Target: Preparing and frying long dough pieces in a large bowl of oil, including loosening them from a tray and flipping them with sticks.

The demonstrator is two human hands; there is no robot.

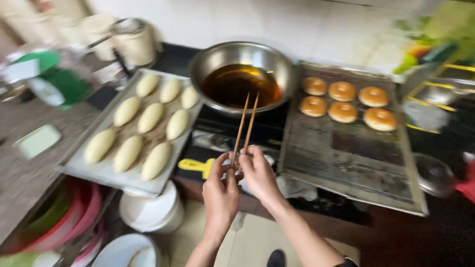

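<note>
Between the two bare hands, low in the middle of the view, a pair of long pale wooden chopsticks (246, 123) is held at its near end. The right hand (257, 173) has its grip closed on the sticks, thumb and fingers pinched round them, and the left hand (221, 190) presses against the same spot from its side, fingers curled onto the sticks too. From the grip the chopsticks run up and away, slightly apart at the far ends, and their tips hang over the near edge of a round steel wok of dark amber oil (241, 84); whether they touch the oil cannot be told.

Left of the grip and a little beyond it lies a flat grey metal tray (106, 170) carrying nine pale, oval pieces of raw dough (151, 117) in three rows. Right of the grip, just beside the wok, sits a larger worn metal baking sheet (346, 163) with six golden-brown fried buns (343, 111) at its far end; the near part is bare. Under the hands, close to the grip, a black cooktop (222, 136) carries the wok, with a yellow tool handle (195, 166) lying on its near edge. Below the left tray, white plastic buckets (151, 212) stand on the floor, and the brown worktop (20, 173) stretches off further left.
</note>
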